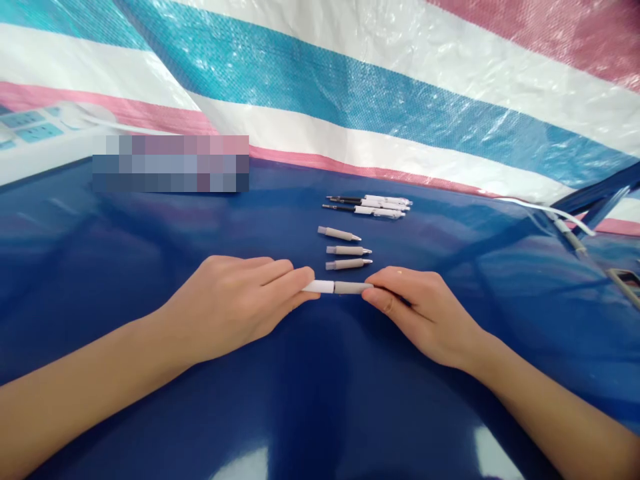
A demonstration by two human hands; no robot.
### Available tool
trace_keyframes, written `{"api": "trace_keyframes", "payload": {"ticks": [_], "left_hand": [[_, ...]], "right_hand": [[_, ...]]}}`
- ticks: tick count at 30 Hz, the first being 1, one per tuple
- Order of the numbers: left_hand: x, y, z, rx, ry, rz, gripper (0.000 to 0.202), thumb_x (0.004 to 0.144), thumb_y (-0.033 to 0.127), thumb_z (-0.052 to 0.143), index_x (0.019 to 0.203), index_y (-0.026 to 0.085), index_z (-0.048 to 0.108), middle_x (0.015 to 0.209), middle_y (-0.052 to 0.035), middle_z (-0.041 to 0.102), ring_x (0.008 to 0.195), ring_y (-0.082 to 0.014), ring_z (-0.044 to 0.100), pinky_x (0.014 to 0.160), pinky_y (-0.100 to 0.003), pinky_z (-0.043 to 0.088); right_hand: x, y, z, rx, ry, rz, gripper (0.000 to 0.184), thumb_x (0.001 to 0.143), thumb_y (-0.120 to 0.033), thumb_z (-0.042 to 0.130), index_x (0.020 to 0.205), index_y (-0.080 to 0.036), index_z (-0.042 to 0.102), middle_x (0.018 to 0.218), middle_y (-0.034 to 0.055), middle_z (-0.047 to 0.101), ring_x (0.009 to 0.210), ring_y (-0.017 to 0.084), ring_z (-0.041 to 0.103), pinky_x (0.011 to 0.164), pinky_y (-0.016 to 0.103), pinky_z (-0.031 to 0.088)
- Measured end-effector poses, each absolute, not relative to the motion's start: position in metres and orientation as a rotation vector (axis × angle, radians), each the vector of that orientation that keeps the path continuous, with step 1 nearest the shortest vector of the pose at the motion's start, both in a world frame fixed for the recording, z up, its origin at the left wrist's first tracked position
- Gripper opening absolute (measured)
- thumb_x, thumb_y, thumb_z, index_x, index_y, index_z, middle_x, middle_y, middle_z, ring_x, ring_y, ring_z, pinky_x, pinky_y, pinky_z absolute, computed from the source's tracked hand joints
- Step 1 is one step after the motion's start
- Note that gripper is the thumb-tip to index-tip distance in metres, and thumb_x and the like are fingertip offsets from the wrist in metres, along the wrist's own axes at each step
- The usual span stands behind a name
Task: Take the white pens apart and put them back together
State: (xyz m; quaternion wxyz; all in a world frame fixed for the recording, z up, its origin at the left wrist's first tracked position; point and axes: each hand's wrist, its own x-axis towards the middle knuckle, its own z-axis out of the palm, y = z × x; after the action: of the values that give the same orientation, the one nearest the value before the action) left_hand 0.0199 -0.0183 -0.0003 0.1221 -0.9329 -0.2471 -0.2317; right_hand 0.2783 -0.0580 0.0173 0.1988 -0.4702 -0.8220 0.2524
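Between my two hands a pen (333, 287) lies level, its white barrel toward the left and its grey grip section toward the right. My left hand (255, 290) is closed on the white end, palm down. The fingertips of my right hand (415, 300) pinch the tip of the grey part. A thin dark line shows where the two parts meet. Just beyond the hands are several grey pen grip sections (349, 251) with metal tips, in a column. Farther back, white pen barrels (383, 212) with dark refills sticking out lie side by side.
The glossy blue table (300, 400) runs under everything. A striped plastic sheet (350, 87) hangs behind it. At the left stands a white power strip (40, 133), beside a blurred-out patch. A white cable (550, 205) and metal bars are at the right.
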Motion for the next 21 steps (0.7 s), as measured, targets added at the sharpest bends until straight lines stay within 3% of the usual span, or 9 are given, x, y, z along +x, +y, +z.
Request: {"api": "trace_keyframes", "payload": {"ticks": [5,8,11,13,16,21], "left_hand": [[0.020,-0.013,-0.002,-2.885,-0.717,-0.562,0.018,0.098,0.030,0.047,0.096,0.018,0.060,0.076,0.0004,0.062,0.067,-0.0153,0.062,0.058,-0.028,0.043],[0.021,-0.011,-0.004,-2.935,-0.719,-0.530,0.019,0.098,0.029,0.046,0.093,0.018,0.062,0.076,0.0000,0.061,0.069,-0.0158,0.060,0.062,-0.029,0.045],[0.021,-0.010,-0.006,-2.946,-0.728,-0.515,0.020,0.098,0.029,0.046,0.093,0.019,0.062,0.079,-0.0006,0.061,0.072,-0.0164,0.059,0.065,-0.030,0.046],[0.021,-0.011,-0.007,-2.948,-0.750,-0.512,0.020,0.098,0.029,0.045,0.094,0.020,0.062,0.081,-0.0007,0.061,0.074,-0.0167,0.060,0.066,-0.030,0.046],[0.021,-0.012,-0.008,-2.949,-0.777,-0.503,0.020,0.097,0.032,0.047,0.095,0.020,0.062,0.081,-0.0007,0.061,0.075,-0.0170,0.059,0.066,-0.030,0.047],[0.022,-0.012,-0.009,-2.953,-0.779,-0.529,0.018,0.096,0.031,0.048,0.095,0.020,0.062,0.084,-0.0011,0.061,0.076,-0.0171,0.059,0.067,-0.030,0.047]], "right_hand": [[0.282,-0.050,0.010,-1.378,-2.143,0.440,0.016,0.094,-0.036,0.055,0.098,-0.022,0.062,0.078,-0.0005,0.061,0.072,0.014,0.057,0.069,0.026,0.045],[0.289,-0.041,0.003,-1.464,-2.044,0.187,0.019,0.094,-0.031,0.052,0.107,-0.021,0.061,0.097,0.0059,0.062,0.090,0.020,0.060,0.080,0.032,0.050],[0.296,-0.032,-0.007,-1.546,-2.073,0.033,0.039,0.094,-0.029,0.050,0.132,-0.019,0.049,0.133,0.0138,0.050,0.124,0.026,0.047,0.103,0.042,0.042],[0.300,-0.027,-0.013,-1.609,-2.127,-0.027,0.049,0.095,-0.030,0.047,0.142,-0.017,0.039,0.146,0.0151,0.038,0.136,0.029,0.035,0.111,0.046,0.033],[0.304,-0.023,-0.019,-1.679,-2.223,-0.069,0.051,0.097,-0.034,0.043,0.144,-0.014,0.038,0.150,0.0153,0.035,0.141,0.031,0.027,0.115,0.049,0.027],[0.306,-0.022,-0.020,-1.685,-2.273,-0.031,0.048,0.098,-0.035,0.040,0.138,-0.011,0.048,0.138,0.0154,0.050,0.132,0.029,0.041,0.113,0.045,0.034]]}}
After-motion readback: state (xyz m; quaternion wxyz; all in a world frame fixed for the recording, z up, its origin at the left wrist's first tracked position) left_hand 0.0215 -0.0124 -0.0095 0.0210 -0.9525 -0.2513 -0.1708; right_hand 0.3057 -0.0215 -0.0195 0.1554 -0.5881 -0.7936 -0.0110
